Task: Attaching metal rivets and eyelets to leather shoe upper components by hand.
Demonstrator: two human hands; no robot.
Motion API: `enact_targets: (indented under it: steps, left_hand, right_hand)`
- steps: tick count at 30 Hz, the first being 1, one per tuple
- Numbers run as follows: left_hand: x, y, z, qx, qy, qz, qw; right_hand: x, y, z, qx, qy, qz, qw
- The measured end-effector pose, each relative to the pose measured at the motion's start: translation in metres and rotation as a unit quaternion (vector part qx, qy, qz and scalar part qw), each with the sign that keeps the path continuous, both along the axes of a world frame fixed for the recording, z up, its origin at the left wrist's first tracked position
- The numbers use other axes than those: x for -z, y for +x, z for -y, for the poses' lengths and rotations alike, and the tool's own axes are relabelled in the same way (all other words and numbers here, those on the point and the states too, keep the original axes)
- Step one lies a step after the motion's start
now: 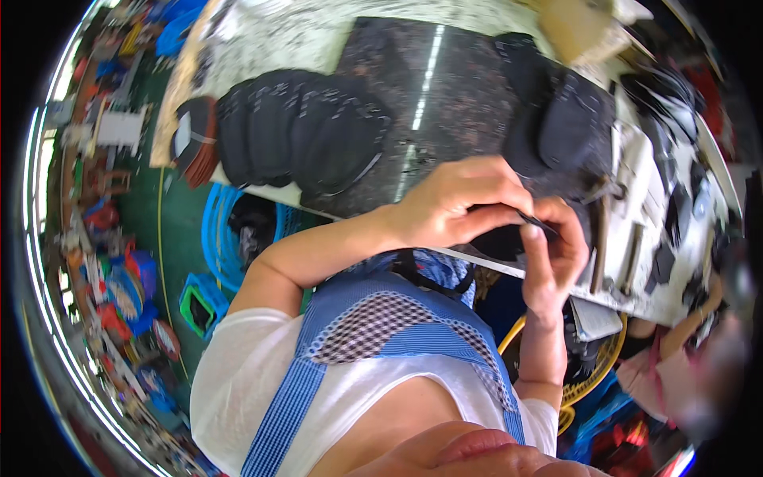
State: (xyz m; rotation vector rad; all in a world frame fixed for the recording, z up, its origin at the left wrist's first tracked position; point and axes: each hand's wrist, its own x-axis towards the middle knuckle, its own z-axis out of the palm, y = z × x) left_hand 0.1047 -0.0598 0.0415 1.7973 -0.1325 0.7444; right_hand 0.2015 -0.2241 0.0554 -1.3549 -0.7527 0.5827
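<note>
A flat black piece (499,242), fabric or leather, is pinched at its edge between my two hands, just over the front edge of the work table. My left hand (469,199) has its fingers curled over the piece's upper edge. My right hand (559,250) grips the same edge with thumb and fingers, close to the left fingertips. Part of the piece is hidden behind the hands. On the dark stone slab (453,103) to the left, several black curved pieces (302,131) lie fanned in an overlapping row. Further black pieces (568,123) are piled beyond my right hand.
Brown pieces (199,147) are stacked at the table's left end. A hammer (608,191) lies right of my right hand. A yellow basket (610,374) and blue basket (218,238) stand below the table. Another person (660,374) is at the lower right.
</note>
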Motion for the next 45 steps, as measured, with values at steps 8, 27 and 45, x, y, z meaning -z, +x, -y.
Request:
enact_targets:
  steps: [8,27,45]
  left_hand:
    - [-0.022,-0.065,-0.012,-0.011,-0.008,-0.058,0.998]
    - [0.004,-0.107,-0.087,-0.333,0.132,-0.17,0.918]
    - [0.013,-0.027,-0.018,0.198,-0.467,-0.34,0.792]
  right_hand:
    - [-0.016,0.002,-0.032,-0.153,0.016,0.337,0.929]
    - [0.055,0.0,-0.157,-0.167,-0.102,0.427,0.883]
    - [-0.015,0.016,-0.029,-0.127,-0.06,0.488,0.861]
